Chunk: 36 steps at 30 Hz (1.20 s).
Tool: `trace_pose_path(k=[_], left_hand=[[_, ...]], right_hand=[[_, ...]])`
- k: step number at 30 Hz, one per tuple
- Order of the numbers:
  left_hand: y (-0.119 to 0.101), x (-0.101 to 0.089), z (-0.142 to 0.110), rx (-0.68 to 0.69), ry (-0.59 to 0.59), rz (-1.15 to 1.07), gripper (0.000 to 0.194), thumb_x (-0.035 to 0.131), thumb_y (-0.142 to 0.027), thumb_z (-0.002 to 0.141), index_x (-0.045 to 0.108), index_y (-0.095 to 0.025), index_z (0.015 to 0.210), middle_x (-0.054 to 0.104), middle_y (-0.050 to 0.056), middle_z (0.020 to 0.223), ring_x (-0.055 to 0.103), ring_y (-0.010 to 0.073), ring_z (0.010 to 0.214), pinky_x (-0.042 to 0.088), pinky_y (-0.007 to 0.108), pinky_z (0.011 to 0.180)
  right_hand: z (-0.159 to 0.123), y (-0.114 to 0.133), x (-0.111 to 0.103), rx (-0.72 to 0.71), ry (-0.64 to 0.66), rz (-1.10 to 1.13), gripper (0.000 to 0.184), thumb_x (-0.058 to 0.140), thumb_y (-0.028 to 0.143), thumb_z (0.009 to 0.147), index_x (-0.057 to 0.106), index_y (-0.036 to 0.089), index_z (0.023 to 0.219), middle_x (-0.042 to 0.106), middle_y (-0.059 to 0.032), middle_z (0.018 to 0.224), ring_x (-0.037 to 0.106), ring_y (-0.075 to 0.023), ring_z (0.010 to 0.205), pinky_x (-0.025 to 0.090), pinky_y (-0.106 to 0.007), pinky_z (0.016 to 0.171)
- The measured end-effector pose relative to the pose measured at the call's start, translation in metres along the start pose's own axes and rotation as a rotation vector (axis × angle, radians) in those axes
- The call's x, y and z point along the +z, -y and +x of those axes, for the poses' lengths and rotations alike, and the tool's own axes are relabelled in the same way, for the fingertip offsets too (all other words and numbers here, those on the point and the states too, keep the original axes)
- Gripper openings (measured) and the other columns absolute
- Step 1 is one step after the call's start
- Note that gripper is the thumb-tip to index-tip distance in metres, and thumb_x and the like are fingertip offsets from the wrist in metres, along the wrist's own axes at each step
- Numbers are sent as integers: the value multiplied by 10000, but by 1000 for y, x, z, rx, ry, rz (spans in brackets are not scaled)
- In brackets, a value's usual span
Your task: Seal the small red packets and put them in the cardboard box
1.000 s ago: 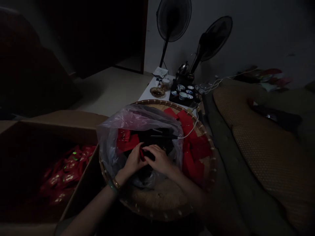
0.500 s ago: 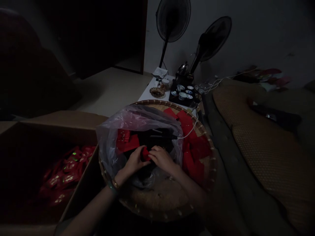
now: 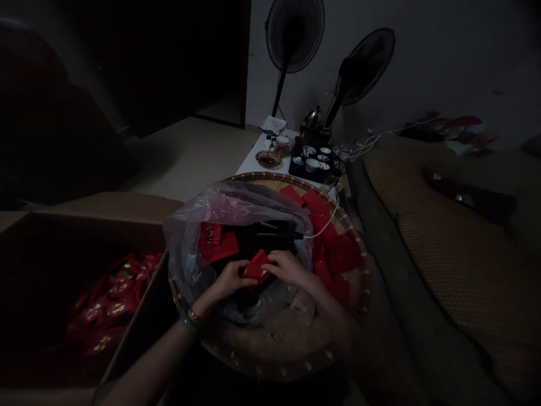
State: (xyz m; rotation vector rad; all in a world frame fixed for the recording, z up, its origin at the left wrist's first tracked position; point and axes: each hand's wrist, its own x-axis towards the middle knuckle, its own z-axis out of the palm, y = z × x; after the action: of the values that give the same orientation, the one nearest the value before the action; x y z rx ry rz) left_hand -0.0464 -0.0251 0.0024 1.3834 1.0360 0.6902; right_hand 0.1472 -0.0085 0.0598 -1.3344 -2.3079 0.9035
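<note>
A small folded red packet (image 3: 256, 268) is pinched between my two hands, above a clear plastic bag (image 3: 181, 248) spread in a round woven tray (image 3: 270, 349). My left hand (image 3: 229, 279) grips its left edge, with a bracelet at the wrist. Fingers of my right hand (image 3: 289, 267) are closed on its upper right side. Beyond my hands, a dark tool with a thin metal tip and a white cord (image 3: 281, 234) lies across the bag. Flat red pieces (image 3: 222, 246) rest inside the bag, and more red pieces (image 3: 325, 242) overlap along the tray's right side.
At my left stands an open cardboard box (image 3: 139, 301) with several red packets (image 3: 118, 304) in it. Behind the tray, a low white table (image 3: 249, 163) holds a dark tea tray with cups (image 3: 313, 164). Two fans (image 3: 293, 36) stand farther back; a woven mat (image 3: 443, 248) lies right.
The red packet has turned and shows more of its face between my hands. My right hand has shifted slightly right, and my left fingers have moved a little lower.
</note>
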Motion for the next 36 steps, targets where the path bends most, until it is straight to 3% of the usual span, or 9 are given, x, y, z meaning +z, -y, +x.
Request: trace_pose_path(k=[8, 13, 16, 20, 23, 26, 30, 33, 36], left_hand=[[-9, 0, -4, -32, 210, -146, 423, 759, -260, 595, 654, -135, 986, 692, 5, 839, 615, 178, 765, 466, 298, 758], [-9, 1, -3, -27, 141, -157, 425, 744, -317, 624, 653, -130, 995, 695, 37, 902, 618, 181, 797, 469, 291, 753], [-11, 0, -2, -75, 115, -191, 394, 737, -370, 627, 671, -111, 917, 696, 31, 790, 614, 168, 691, 473, 273, 662], [-13, -1, -2, -76, 92, -235, 400, 755, -365, 602, 674, -106, 896, 685, 17, 738, 595, 146, 638, 451, 248, 622], [-13, -1, -3, -84, 107, -218, 381, 748, -365, 613, 675, -100, 877, 674, 15, 715, 571, 129, 611, 422, 228, 595], [-13, 0, -3, -90, 135, -206, 390, 739, -396, 615, 667, -104, 864, 653, -1, 675, 544, 115, 584, 396, 217, 574], [-13, 0, -1, -100, 90, -212, 421, 655, -505, 669, 659, -107, 804, 606, -18, 609, 497, 98, 542, 353, 204, 534], [-13, -1, 1, -112, 12, -251, 445, 607, -544, 695, 659, -111, 785, 602, -14, 605, 494, 101, 543, 358, 209, 542], [-14, 0, 1, -112, -46, -289, 442, 630, -544, 667, 653, -114, 762, 603, -13, 608, 499, 105, 551, 368, 212, 555]], right_hand=[[-2, -4, -1, -65, -57, 164, 310, 583, 281, 823, 540, 146, 547, 431, 21, 700, 453, -90, 651, 357, -211, 589], [-1, -3, 3, -43, -55, 108, 259, 631, 264, 784, 580, 147, 558, 476, 17, 678, 480, -96, 640, 361, -220, 589], [-1, 1, 1, -38, -82, 122, 87, 670, 259, 747, 669, 174, 759, 549, 4, 739, 527, -109, 681, 388, -220, 606], [-3, 6, -8, -12, -121, 110, 234, 666, 276, 748, 664, 213, 973, 584, -9, 808, 553, -118, 705, 396, -214, 597], [-3, 6, -11, -56, 2, 46, 107, 623, 264, 789, 687, 191, 834, 576, -1, 723, 540, -113, 660, 360, -214, 578], [0, 4, -7, -84, 107, 5, 217, 558, 224, 836, 646, 164, 646, 543, 10, 630, 506, -101, 600, 316, -210, 546], [4, 1, 2, -97, 140, 26, 229, 567, 214, 826, 617, 163, 609, 544, 18, 619, 488, -94, 574, 304, -207, 533], [5, -3, 7, -51, 30, 124, 159, 624, 256, 781, 637, 169, 649, 592, 13, 651, 522, -104, 607, 339, -208, 554], [4, -8, 15, 92, -140, 278, 116, 674, 287, 718, 663, 172, 725, 643, 7, 687, 556, -117, 625, 381, -214, 571]])
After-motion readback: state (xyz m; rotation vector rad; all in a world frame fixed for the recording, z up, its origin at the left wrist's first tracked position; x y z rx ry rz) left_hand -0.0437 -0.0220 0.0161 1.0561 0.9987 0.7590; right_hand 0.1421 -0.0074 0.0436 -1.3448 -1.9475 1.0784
